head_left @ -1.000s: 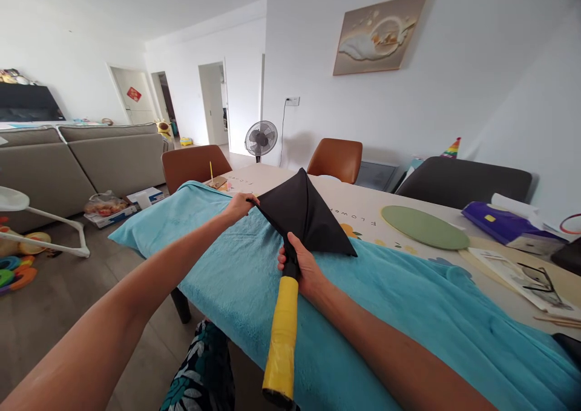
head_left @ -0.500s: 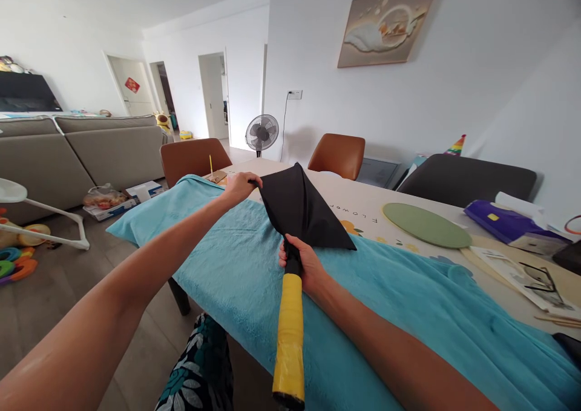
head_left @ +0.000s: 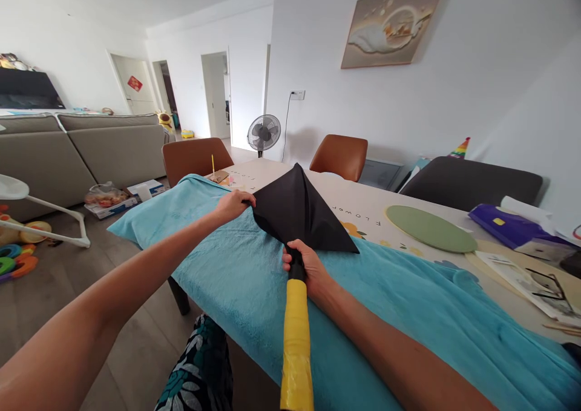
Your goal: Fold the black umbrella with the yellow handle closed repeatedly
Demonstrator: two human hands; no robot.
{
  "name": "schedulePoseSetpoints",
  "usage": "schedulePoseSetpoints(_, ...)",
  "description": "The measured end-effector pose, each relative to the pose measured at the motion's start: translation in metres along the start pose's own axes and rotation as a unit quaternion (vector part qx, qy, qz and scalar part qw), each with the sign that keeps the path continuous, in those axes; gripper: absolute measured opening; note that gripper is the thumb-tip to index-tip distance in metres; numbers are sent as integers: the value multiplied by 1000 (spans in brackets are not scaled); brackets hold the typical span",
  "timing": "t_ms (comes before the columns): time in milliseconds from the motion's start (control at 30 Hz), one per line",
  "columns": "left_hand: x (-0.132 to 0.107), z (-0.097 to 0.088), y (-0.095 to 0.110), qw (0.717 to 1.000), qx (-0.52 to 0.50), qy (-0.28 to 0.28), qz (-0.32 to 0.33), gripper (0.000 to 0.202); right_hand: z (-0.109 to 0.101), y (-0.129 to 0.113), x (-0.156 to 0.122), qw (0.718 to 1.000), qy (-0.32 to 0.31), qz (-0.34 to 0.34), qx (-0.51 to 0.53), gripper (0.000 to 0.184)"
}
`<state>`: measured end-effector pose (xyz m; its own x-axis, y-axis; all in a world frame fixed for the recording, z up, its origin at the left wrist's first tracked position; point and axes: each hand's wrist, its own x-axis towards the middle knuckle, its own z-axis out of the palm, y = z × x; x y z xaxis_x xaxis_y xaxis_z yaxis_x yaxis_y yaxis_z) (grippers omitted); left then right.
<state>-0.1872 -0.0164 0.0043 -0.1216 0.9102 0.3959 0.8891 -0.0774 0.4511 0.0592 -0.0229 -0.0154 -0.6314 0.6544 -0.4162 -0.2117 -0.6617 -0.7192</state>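
Observation:
What looks like a black umbrella, its cloth loosely folded into pointed flaps, lies over a turquoise towel on the table. My right hand is wrapped round its black neck, just above a long handle bound in shiny yellow tape. The handle points toward me and runs out of the bottom of the view. To the left, my left hand pinches the left corner of the black cloth and draws it outward. Another flap hangs free at the right; the inside of the folds is hidden.
A green oval mat, a purple pack and eyeglasses on papers lie on the table's right. Brown chairs and a fan stand beyond. A white-framed seat and toys are on the floor at left.
My left hand has shifted slightly left and down with the cloth's corner, spreading the flap wider. The handle has dropped lower in view; my right hand keeps its grip.

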Motion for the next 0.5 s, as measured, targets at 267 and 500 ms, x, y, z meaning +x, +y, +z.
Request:
schedulePoseSetpoints(267, -8, -13, 28, 987, 91, -131, -19, 45, 0, -1, -1, 1000, 0, 9, 11, 13)
schedulePoseSetpoints(500, 15, 29, 90, 998, -13, -57, 34, 44, 2, -2, -2, 1000, 8, 15, 10, 14)
